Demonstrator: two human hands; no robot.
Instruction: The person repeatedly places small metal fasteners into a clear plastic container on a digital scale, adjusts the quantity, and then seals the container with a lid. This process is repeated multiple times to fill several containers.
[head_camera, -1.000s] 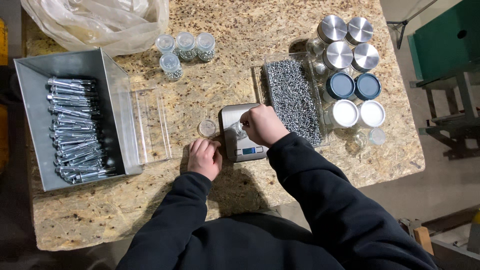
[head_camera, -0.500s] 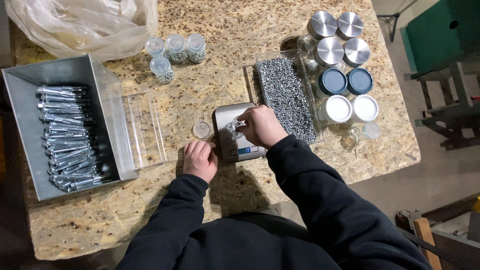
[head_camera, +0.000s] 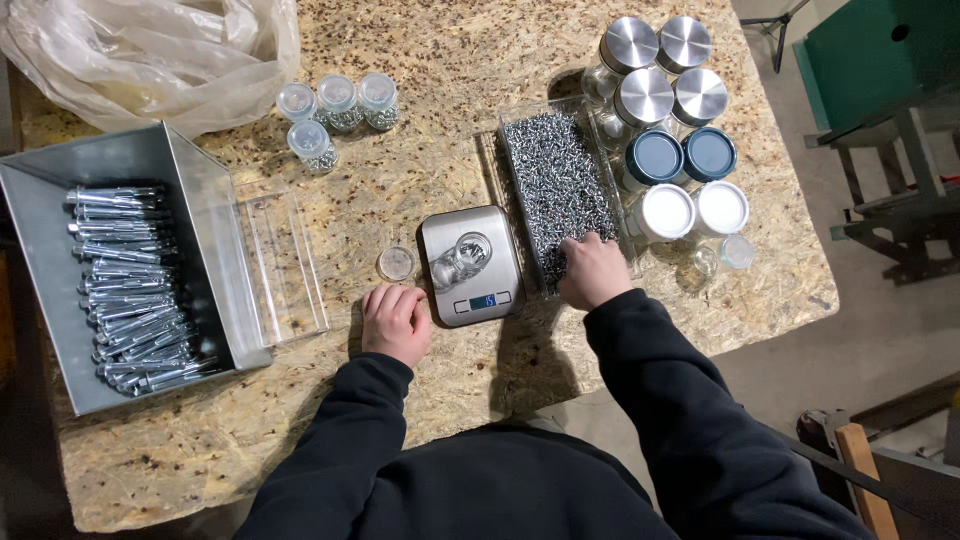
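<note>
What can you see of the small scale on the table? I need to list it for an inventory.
The scale is a flat, rounded-square kitchen type with a brushed silver top and a small blue lit display on its near edge. It lies flat on the chipboard table, between the left hand and the clear tray of screws. A small clear jar stands on it. Neither hand touches it.

Single head-worn view, looking almost straight down from above onto chipboard table. Moderately near: whole tabletop fits, far edge cropped at top. Own sleeves enter from bottom edge; floor strip visible at right. No second view to overlap.
</note>
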